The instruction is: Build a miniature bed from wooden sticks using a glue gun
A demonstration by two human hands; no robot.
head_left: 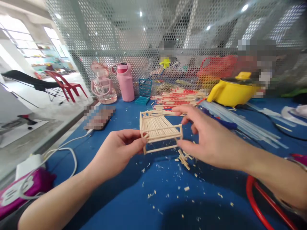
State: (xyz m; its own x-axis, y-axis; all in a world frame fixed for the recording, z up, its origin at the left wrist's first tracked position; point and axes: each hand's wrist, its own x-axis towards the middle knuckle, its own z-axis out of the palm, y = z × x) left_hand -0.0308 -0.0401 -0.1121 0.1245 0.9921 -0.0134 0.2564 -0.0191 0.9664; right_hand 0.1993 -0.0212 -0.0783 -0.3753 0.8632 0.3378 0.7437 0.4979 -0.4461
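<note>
A small frame of thin wooden sticks (159,127), with a slatted panel and low rails, is held just above the blue table. My left hand (122,148) pinches its left front corner between thumb and fingers. Around the right end of the frame, my right hand (203,137) has its thumb and fingers apart, the thumb close to the lower right corner; whether it touches the wood is hard to tell. Short stick pieces (184,159) lie below the frame. Behind it is a pile of red-marked sticks (177,97).
Pink bottle (126,83), clear bottle (104,89), teal holder (144,92) and yellow pot (232,92) line the mesh. A phone (102,118) with a cable lies left. Right are a blue-handled tool (223,123), translucent sticks (249,124) and red tubing (250,191). Scraps dot the blue table (134,204).
</note>
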